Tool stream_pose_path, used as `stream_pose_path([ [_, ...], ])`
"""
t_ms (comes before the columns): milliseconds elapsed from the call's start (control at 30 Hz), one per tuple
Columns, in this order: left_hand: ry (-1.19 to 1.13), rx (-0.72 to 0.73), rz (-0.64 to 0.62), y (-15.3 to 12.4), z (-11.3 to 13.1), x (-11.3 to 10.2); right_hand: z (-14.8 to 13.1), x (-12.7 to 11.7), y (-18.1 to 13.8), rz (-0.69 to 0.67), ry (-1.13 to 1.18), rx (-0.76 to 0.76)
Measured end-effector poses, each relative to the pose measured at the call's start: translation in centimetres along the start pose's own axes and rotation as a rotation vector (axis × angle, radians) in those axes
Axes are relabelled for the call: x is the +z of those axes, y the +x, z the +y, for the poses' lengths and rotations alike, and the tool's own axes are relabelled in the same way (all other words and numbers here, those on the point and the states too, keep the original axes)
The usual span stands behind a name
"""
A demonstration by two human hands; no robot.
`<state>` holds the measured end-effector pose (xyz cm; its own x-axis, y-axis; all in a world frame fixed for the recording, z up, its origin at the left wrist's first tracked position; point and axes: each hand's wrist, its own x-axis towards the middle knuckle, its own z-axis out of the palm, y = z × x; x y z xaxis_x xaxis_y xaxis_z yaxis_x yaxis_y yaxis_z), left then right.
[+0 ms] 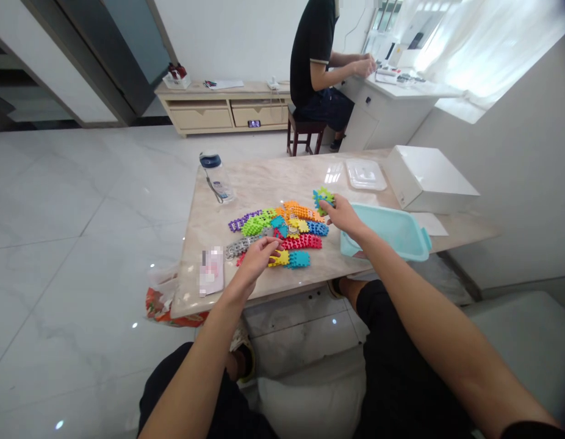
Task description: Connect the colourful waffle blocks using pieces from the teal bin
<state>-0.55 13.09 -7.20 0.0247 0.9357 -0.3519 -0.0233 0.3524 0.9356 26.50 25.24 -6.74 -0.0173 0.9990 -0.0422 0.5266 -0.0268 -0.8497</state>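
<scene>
My right hand point(344, 214) is closed on a few green and blue notched building blocks point(323, 200), held above the table beside the pile. My left hand point(260, 255) is low over the near side of the pile, its fingers loosely bent and apart, with nothing visible in them. Rows of interlocking blocks lie by colour: purple point(239, 221), lime green point(255, 225), orange point(305, 213), blue point(317, 228), red point(305, 242) and grey point(239, 246). Yellow blocks point(279, 258) and teal blocks point(299, 260) lie nearest me, partly behind my left fingers.
A light-blue plastic tub point(396, 235) stands right of the pile, partly behind my right forearm. Behind it are a clear lid point(365, 175) and white box point(431, 177). A water bottle point(218, 180) and pink phone-like item point(212, 271) lie left. A person point(312, 61) sits beyond.
</scene>
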Motion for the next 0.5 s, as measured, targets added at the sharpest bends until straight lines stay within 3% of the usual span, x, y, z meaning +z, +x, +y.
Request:
stream_pose_path([
  [200, -0.032, 0.041, -0.003, 0.3, 0.1, -1.7, -0.9, 4.3, 1.0, -0.12, -0.033, 0.218],
  [500, -0.097, 0.027, 0.042, -0.6, 0.3, -3.5, -1.8, 8.2, 2.0, -0.094, -0.022, 0.279],
])
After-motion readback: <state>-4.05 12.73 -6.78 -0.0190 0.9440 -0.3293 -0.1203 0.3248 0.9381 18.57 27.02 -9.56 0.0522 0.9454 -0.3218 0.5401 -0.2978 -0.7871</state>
